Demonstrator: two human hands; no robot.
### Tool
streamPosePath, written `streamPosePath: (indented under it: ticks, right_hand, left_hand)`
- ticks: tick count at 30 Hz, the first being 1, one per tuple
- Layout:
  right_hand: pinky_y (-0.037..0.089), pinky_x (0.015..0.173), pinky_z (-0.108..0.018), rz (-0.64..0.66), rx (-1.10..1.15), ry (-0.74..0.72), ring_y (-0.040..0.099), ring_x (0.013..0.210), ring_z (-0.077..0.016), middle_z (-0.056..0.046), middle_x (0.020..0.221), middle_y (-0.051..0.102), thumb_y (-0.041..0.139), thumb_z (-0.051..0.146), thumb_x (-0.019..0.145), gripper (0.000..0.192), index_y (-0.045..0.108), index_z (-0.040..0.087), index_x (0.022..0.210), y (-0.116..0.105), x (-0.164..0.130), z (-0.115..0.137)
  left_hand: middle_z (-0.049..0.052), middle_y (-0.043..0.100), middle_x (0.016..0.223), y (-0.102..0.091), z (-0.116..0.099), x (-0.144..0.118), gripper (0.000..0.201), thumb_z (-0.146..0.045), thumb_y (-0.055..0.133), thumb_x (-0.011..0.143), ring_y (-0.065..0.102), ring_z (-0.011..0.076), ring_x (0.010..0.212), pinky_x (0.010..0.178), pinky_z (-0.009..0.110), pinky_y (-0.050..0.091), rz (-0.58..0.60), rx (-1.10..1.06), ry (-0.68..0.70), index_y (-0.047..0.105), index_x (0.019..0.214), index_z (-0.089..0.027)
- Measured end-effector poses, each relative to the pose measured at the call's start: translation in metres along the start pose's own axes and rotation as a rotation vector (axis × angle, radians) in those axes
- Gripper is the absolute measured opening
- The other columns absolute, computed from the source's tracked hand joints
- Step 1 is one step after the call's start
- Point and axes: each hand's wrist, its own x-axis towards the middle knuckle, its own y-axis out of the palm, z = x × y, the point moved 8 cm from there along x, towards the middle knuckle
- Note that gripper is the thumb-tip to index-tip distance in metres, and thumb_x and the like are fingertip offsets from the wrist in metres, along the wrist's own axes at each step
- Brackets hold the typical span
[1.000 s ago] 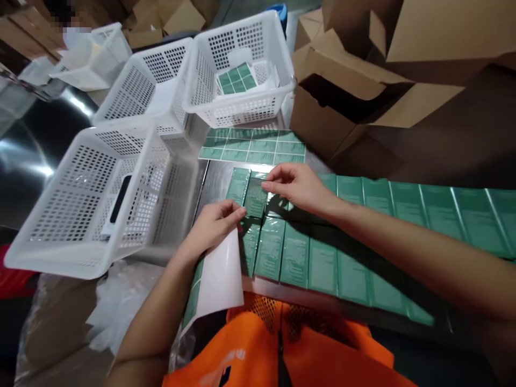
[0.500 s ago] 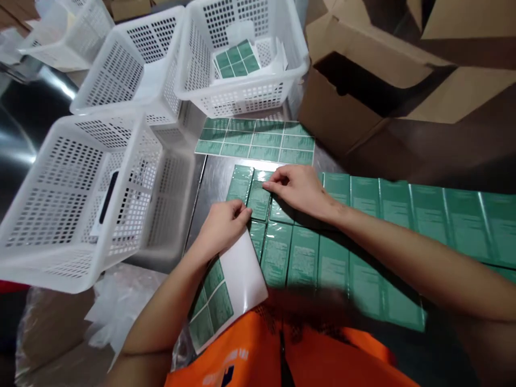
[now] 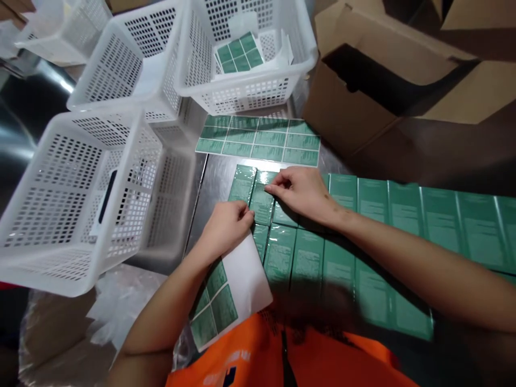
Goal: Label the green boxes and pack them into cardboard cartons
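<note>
From the head view, my right hand (image 3: 300, 193) has its fingers pinched narrow on a green label, pressing it onto a green box (image 3: 263, 203) in the far row on the table (image 3: 217, 177). My left hand (image 3: 228, 228) grips the partly peeled label sheet (image 3: 234, 290) at the near left, fingers closed on its edge. I would square the label to the box edges, then smooth outward so no bubbles stay.
</note>
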Motion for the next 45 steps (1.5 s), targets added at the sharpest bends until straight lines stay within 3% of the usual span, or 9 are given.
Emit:
streamPosePath:
  ticks: [8, 14, 20, 23, 26, 31, 36, 41, 45]
  right_hand:
    - [0.034, 0.064, -0.031, 0.007, -0.010, -0.012, 0.056, 0.070, -0.0188, -0.002, 0.075, 0.066, 0.073, 0.035, 0.084, 0.019, 0.068, 0.021, 0.072, 0.004, -0.001, 0.002]
    - [0.034, 0.063, -0.030, -0.169, -0.015, 0.043, 0.053, 0.076, -0.0195, -0.003, 0.087, 0.060, 0.086, 0.038, 0.066, 0.040, 0.051, 0.021, 0.077, -0.008, 0.002, -0.007]
    - [0.038, 0.058, -0.026, -0.014, 0.259, 0.193, 0.056, 0.058, -0.0121, 0.004, 0.074, 0.055, 0.067, 0.019, 0.081, 0.019, 0.049, 0.020, 0.090, -0.003, 0.007, -0.019]
    - [0.046, 0.060, -0.027, 0.035, 0.460, 0.145, 0.060, 0.064, -0.0136, 0.002, 0.079, 0.058, 0.065, 0.033, 0.085, 0.024, 0.049, 0.021, 0.098, -0.002, -0.022, 0.002]
    - [0.055, 0.075, -0.036, 0.111, 0.433, -0.116, 0.064, 0.090, -0.0223, -0.006, 0.105, 0.062, 0.077, 0.053, 0.075, 0.053, 0.050, 0.023, 0.109, 0.000, -0.077, 0.051]
    - [0.052, 0.096, -0.056, -0.159, 0.132, -0.397, 0.054, 0.119, -0.0366, -0.017, 0.130, 0.049, 0.086, 0.043, 0.071, 0.073, 0.044, 0.025, 0.128, -0.002, -0.163, 0.095]
    - [0.060, 0.075, -0.041, -0.125, 0.419, -0.169, 0.065, 0.083, -0.0213, -0.008, 0.112, 0.058, 0.075, 0.029, 0.084, 0.072, 0.029, 0.031, 0.139, 0.031, -0.172, 0.071]
    - [0.059, 0.072, -0.035, -0.204, 0.705, -0.054, 0.063, 0.075, -0.0146, -0.005, 0.113, 0.054, 0.072, 0.021, 0.080, 0.059, 0.047, 0.031, 0.132, 0.037, -0.162, 0.058]
    - [0.059, 0.083, -0.038, -0.269, 0.803, -0.042, 0.065, 0.089, -0.0184, -0.006, 0.118, 0.055, 0.071, 0.025, 0.082, 0.032, 0.066, 0.031, 0.113, 0.020, -0.160, 0.050]
  left_hand:
    - [0.000, 0.052, 0.056, 0.000, -0.004, 0.001, 0.028, -0.027, 0.053, 0.083, 0.049, 0.0180, 0.058, 0.059, 0.029, 0.031, -0.012, 0.067, 0.009, 0.048, 0.056, -0.022]
    - [0.002, 0.055, 0.057, -0.002, -0.008, -0.003, 0.027, -0.028, 0.052, 0.084, 0.049, 0.0189, 0.058, 0.059, 0.029, 0.030, -0.039, 0.142, 0.024, 0.052, 0.057, -0.022]
    - [0.001, 0.060, 0.063, -0.025, -0.010, -0.026, 0.028, -0.037, 0.053, 0.088, 0.054, 0.0181, 0.063, 0.062, 0.029, 0.031, -0.234, 0.085, -0.004, 0.059, 0.065, -0.020]
    - [0.001, 0.063, 0.068, -0.056, -0.005, -0.052, 0.033, -0.043, 0.050, 0.092, 0.055, 0.0171, 0.065, 0.064, 0.028, 0.034, -0.535, -0.013, -0.022, 0.059, 0.070, -0.020]
    - [0.001, 0.066, 0.074, -0.079, 0.002, -0.075, 0.032, -0.045, 0.048, 0.094, 0.057, 0.0176, 0.070, 0.068, 0.029, 0.039, -0.764, -0.115, -0.045, 0.060, 0.076, -0.021]
    - [0.001, 0.066, 0.077, -0.092, 0.008, -0.091, 0.029, -0.044, 0.047, 0.095, 0.060, 0.0192, 0.080, 0.075, 0.029, 0.043, -0.919, -0.229, -0.061, 0.057, 0.079, -0.022]
    - [0.002, 0.068, 0.085, -0.088, 0.013, -0.095, 0.027, -0.042, 0.046, 0.096, 0.061, 0.0185, 0.086, 0.081, 0.029, 0.046, -0.950, -0.325, -0.075, 0.056, 0.080, -0.022]
    - [0.004, 0.066, 0.093, -0.089, 0.026, -0.099, 0.028, -0.046, 0.047, 0.094, 0.061, 0.0186, 0.091, 0.083, 0.030, 0.047, -0.986, -0.427, -0.068, 0.059, 0.089, -0.020]
    - [0.010, 0.062, 0.116, -0.073, 0.057, -0.093, 0.039, -0.054, 0.043, 0.093, 0.063, 0.0165, 0.083, 0.062, 0.026, 0.050, -0.742, -0.790, -0.162, 0.055, 0.113, -0.022]
